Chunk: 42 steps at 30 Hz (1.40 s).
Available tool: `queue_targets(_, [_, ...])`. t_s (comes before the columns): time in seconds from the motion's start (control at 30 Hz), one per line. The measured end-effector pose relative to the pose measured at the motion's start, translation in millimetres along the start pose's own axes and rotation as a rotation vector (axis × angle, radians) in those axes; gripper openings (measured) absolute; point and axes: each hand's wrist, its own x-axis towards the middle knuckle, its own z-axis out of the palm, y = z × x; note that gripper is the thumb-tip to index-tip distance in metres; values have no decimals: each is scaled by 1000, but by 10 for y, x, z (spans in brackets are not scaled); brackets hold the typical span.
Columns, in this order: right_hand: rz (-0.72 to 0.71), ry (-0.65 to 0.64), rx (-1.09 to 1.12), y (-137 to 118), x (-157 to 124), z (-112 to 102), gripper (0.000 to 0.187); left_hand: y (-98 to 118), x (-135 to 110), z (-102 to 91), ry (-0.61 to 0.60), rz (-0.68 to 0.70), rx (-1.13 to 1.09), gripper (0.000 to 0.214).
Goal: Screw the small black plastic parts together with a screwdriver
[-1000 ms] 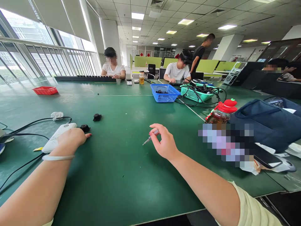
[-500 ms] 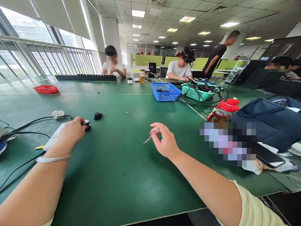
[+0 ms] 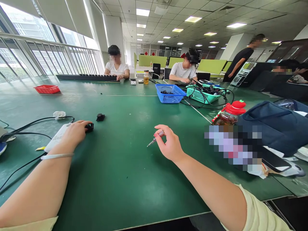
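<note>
My left hand (image 3: 77, 131) is at the left of the green table (image 3: 115, 199). Its fingers close on a small black block-like part (image 3: 89, 127), whose exact kind I cannot make out. Beneath that wrist lies a white flat rectangular device (image 3: 55, 140), partly covered by the hand. A second small black part (image 3: 100, 117) rests just beyond the fingers. In my right hand (image 3: 169, 144), thumb and fingers pinch a slim screwdriver (image 3: 152, 142) with a clear handle; its tip points down and left, above the tabletop.
Black cables (image 3: 29, 133) run along the left. Farther off are a red tray (image 3: 47, 89), a blue basket (image 3: 170, 96) and a green basket (image 3: 202, 95) with cables. A red-lidded bottle (image 3: 231, 112) and navy bag (image 3: 274, 125) stand right. Two people sit opposite.
My left hand has shifted slightly right, and the black part at its fingers now shows a different side. My right hand holds the screwdriver almost still. A standing person has moved right.
</note>
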Motion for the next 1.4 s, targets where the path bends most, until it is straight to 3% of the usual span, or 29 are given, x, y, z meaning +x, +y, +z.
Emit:
queue_targets(0.4, [2,10,-6,-1,-3,2,22,-134,23,11,-28,17,10,46])
queue_targets(0.8, [5,6,-9,-1,3,2,22,6,-14,-71,-61,115,48,48])
queue_targets(1.4, [-3,1,5,-1,-7,5,23,77,-69,-202,-110,46,82,45])
